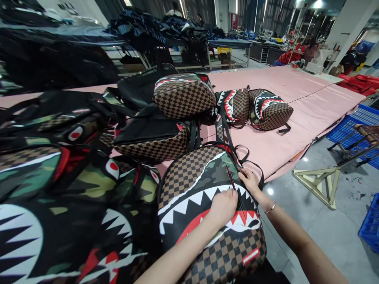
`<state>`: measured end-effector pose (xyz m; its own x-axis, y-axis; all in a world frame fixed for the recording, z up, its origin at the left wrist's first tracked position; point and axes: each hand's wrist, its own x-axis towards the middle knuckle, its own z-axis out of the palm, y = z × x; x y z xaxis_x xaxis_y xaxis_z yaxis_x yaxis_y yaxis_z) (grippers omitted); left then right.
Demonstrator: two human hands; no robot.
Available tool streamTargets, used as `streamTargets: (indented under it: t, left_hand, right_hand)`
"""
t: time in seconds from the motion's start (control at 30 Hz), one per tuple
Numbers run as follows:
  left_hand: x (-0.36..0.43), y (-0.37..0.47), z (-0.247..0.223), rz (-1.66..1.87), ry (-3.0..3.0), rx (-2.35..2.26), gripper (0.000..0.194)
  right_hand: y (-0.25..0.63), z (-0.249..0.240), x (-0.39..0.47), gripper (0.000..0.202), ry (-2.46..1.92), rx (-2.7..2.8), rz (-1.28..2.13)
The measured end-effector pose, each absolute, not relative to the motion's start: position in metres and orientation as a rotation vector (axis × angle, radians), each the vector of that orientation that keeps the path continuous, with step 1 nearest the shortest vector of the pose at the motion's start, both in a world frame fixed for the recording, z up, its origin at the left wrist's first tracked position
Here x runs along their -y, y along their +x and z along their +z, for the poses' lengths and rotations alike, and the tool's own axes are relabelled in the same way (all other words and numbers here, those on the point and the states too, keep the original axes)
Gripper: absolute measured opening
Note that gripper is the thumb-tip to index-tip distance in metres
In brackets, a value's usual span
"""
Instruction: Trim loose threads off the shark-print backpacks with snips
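**Backpack getting its front zipper worked at the table's near edge**

Backpack (pixel 207 205), the brown checkered one with the shark mouth and camo patch, is sitting at the near edge of the pink table (pixel 310 102), front face tilted up toward the person. That angle is putting the zipper (pixel 232 181) right under both hands, which looks like the reason it's propped this way rather than lying flat.

The left hand (pixel 223 207) is pressing down on the printed teeth just beside the zipper, fingers curled into a loose fist on the fabric, probably pinning the panel so it isn't sliding. The right hand (pixel 250 180) is pinching closed on something small at the zipper line; it looks like the pull, but it's too small to say for sure. The two hands are sitting near each other, one on each side of the zipper, not touching.

Crowding in on the left is a heap of camo backpacks (pixel 59 197), right up against the one being handled, so there isn't much room that way. Behind it two more checkered bags (pixel 166 118) are stacking up, and a strap (pixel 225 130) is trailing back toward a pair of small bags (pixel 256 108) lying near the middle of the table. Off the table's right edge, a wooden frame (pixel 319 179) and blue crates (pixel 358 126) are sitting on the floor.
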<state>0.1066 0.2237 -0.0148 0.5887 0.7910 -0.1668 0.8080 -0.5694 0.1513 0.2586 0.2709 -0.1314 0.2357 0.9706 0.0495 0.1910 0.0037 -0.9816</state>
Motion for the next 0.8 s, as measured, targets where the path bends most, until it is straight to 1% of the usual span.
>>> streamTargets:
  t: [0.2,0.27,0.33,0.43,0.5,0.57,0.63,0.7,0.8]
  left_hand:
    - [-0.135,0.102,-0.006,-0.155,2.774,-0.994,0.021]
    - [-0.118,0.099,-0.010,-0.092,2.778,-0.925,0.020]
    - [-0.113,0.094,-0.014,0.026,2.697,-0.970,0.022]
    - [-0.124,0.087,-0.020,0.270,2.370,-1.104,0.030]
    - [-0.132,0.084,-0.023,0.483,2.066,-1.207,0.031]
    - [-0.135,0.083,-0.028,0.707,1.765,-1.282,0.031]
    - [-0.134,0.085,-0.037,0.874,1.525,-1.279,0.040]
    - [-0.134,0.088,-0.047,0.932,1.360,-1.218,0.041]
    - [-0.136,0.086,-0.058,1.008,1.261,-1.245,0.051]
  right_hand:
    - [0.253,-0.111,-0.248,0.029,-1.376,1.150,0.875]
    - [0.252,-0.102,-0.246,0.027,-1.381,1.149,0.857]
    - [0.252,-0.094,-0.243,0.027,-1.405,1.140,0.828]
    - [0.248,-0.081,-0.231,0.029,-1.439,1.123,0.773]
    - [0.239,-0.074,-0.213,0.031,-1.427,1.145,0.772]
    - [0.226,-0.070,-0.187,0.034,-1.396,1.217,0.828]
    - [0.214,-0.075,-0.159,0.036,-1.393,1.332,0.900]
    - [0.206,-0.087,-0.137,0.038,-1.376,1.476,0.920]
    - [0.208,-0.105,-0.131,0.042,-1.378,1.655,0.864]
